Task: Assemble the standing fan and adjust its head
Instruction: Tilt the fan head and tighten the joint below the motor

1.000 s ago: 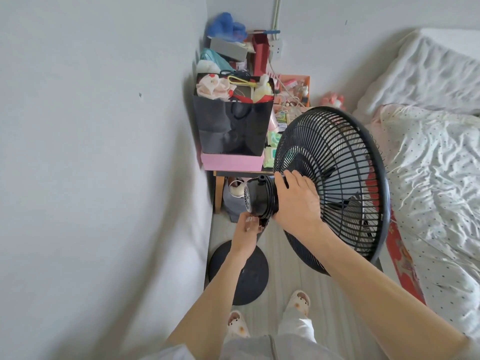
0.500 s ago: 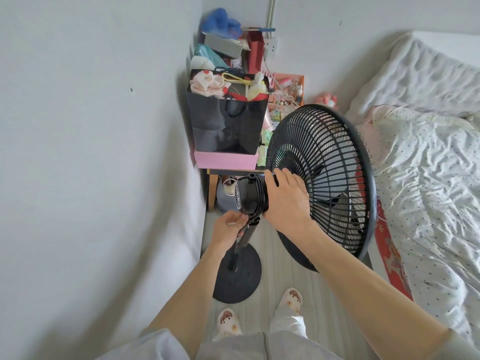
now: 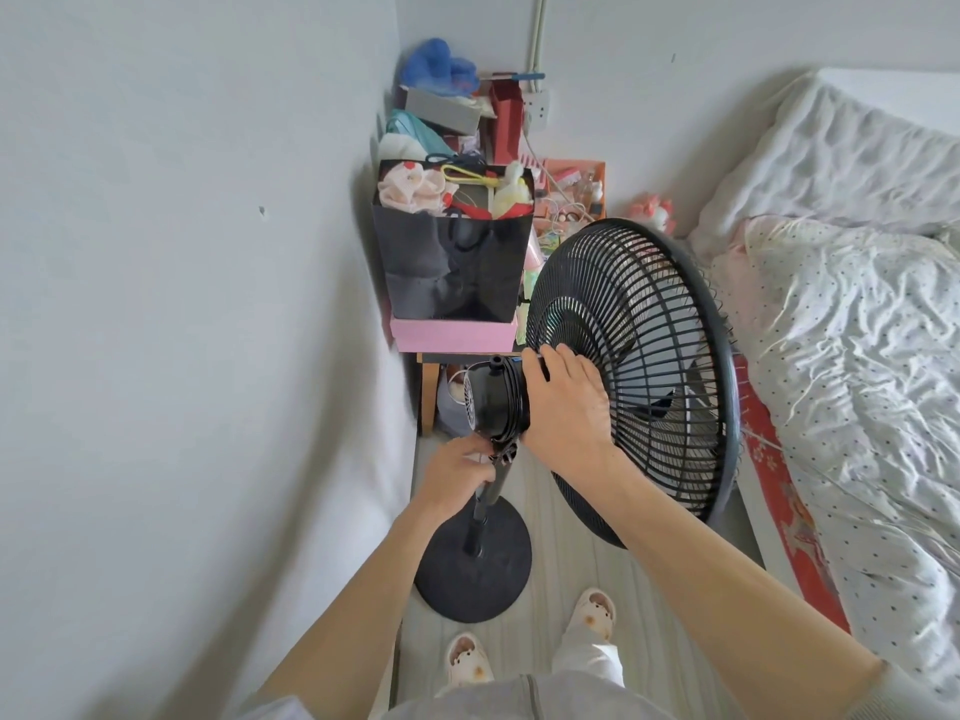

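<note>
Standing fan [image 3: 623, 304] stood on the floor in the narrow strip between the wall [image 3: 182, 304] and the bed [image 3: 857, 356], head tilted, grille facing the bed side. Left to right: plain grey wall. In the far corner, a black paper bag [image 3: 452, 272] stuffed with soft items sat on a pink box [image 3: 452, 335], more clutter piled behind it.

Left hand [image 3: 460, 470] was clamped round the top of the pole [image 3: 485, 506], fingers curled, just under the neck joint. Pole ran down into the round black base [image 3: 478, 579], flat on the floor. Motor housing [image 3: 493, 402] sat directly above the left hand, vented rear cap pointing toward the wall.

Right hand [image 3: 566, 402] was cupped over the front of the motor housing where it meets the rear grille [image 3: 670, 449], fingers wrapped over the top and holding it. Hands were near each other, not touching, motor between them. Blades were dimly visible through the bars.

Two slippers [image 3: 467, 662] stood on the floor near the base. Bed carried a rumpled dotted white cover.
</note>
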